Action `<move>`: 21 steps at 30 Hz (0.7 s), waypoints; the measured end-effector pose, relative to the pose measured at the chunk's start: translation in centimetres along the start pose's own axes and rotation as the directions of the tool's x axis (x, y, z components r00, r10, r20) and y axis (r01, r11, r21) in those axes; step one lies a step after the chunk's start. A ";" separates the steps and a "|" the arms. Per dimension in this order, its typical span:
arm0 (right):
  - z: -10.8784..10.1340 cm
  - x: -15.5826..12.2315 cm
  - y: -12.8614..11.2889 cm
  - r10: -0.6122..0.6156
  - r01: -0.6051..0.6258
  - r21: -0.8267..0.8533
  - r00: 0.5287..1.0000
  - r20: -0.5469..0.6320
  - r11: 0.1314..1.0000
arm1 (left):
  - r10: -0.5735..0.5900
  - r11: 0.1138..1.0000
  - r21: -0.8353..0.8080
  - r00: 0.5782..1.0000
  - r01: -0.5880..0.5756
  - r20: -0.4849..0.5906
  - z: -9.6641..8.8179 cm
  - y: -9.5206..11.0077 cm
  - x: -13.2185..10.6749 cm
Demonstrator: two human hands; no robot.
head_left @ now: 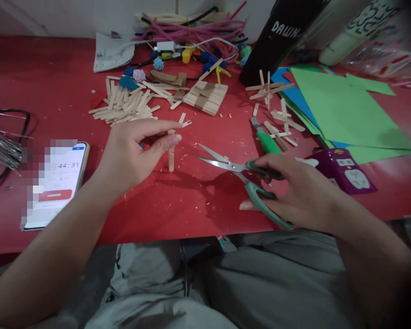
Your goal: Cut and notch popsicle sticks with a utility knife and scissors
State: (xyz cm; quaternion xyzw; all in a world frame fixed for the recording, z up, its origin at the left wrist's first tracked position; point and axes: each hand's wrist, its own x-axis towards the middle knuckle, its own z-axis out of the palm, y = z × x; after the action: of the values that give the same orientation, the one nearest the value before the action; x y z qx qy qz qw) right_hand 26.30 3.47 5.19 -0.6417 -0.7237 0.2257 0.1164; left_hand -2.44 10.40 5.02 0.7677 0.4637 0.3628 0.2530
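Primarily, the red tabletop (140, 224) presents a footing hazard: wood chips (196, 207) scattered in front of the green-handled scissors (233, 167) could make a wrist or workpiece slip. The left hand (130, 153), left of the scissors, lies in line with the blades; if these advance misaligned, the fingertips could be nicked. A green utility knife (270, 142) lies just beyond the scissors' handles; a forward sweep of the right hand (297, 185) could strike it. The wooden craft stick (171, 160), left of the scissors' tips, could split if the blades close on it off-centre.

Pose, right hand: back upward, gripping the handle loops, blades parted and pointing left. Pose, left hand: index finger above thumb, narrow pinch on the craft stick. Whether the slivers (187, 123) at the index fingertip belong to that piece is unclear.
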 end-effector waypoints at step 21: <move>1.0 0.5 -0.5 -0.101 0.100 0.035 0.995 0.003 0.994 | 0.010 1.000 -0.016 0.995 -0.009 0.096 0.4 0.6 -0.2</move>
State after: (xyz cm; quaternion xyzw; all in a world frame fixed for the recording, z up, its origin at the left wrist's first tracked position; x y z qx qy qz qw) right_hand 25.30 3.72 4.47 -0.6018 -0.7513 0.2338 0.1371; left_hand -1.84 9.98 5.12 0.7844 0.4445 0.3303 0.2793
